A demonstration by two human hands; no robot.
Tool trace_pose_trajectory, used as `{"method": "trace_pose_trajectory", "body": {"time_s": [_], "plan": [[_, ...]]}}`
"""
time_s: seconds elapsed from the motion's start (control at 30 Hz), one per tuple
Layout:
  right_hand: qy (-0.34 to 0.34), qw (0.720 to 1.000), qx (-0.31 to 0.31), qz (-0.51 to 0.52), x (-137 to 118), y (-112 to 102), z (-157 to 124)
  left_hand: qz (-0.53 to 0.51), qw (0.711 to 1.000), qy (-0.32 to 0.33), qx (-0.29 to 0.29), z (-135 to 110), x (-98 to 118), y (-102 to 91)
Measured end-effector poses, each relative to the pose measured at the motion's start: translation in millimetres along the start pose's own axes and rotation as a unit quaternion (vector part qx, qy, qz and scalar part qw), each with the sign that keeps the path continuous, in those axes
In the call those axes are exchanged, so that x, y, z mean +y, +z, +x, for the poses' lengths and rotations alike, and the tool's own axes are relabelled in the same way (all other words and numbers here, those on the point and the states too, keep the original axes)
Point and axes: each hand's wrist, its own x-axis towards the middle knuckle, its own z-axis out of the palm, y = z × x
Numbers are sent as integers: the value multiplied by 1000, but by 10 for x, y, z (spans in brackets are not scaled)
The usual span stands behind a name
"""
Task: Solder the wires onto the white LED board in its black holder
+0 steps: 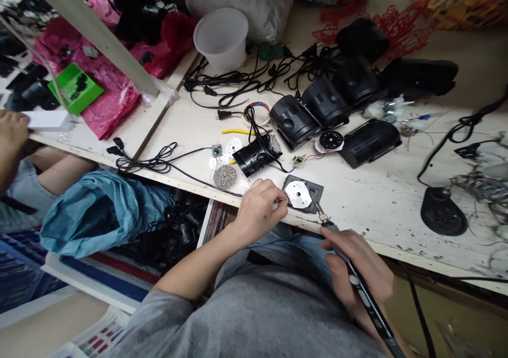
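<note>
A white round LED board (297, 194) lies on a dark square pad (313, 189) at the bench's front edge. My left hand (257, 210) is closed in a pinch at the board's left edge, on something too thin to name. My right hand (357, 268) grips a black soldering iron (363, 292) like a pen. Its tip (315, 202) touches the board's right side.
A black housing (256, 157) with wires, a dish of small screws (225, 176) and loose white boards lie behind the pad. Several black lamp housings (325, 104), cables, a white cup (221, 38) and a black iron stand (443, 211) fill the bench. Another person's arm (11, 136) is at far left.
</note>
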Motion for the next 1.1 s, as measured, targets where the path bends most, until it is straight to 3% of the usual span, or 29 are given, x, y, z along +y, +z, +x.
{"method": "trace_pose_trajectory", "body": {"time_s": [0.1, 0.23, 0.47, 1.1], "plan": [[28, 1000, 10, -6, -20, 41, -51, 27, 999, 19, 3, 3, 12, -9], [18, 999, 51, 6, -6, 101, -64, 89, 995, 54, 0, 14, 46, -38], [24, 1000, -10, 1, -41, -2, -8, 133, 989, 67, -25, 32, 99, -72], [38, 999, 5, -5, -45, 63, -18, 153, 984, 68, -65, 36, 112, -89]]}}
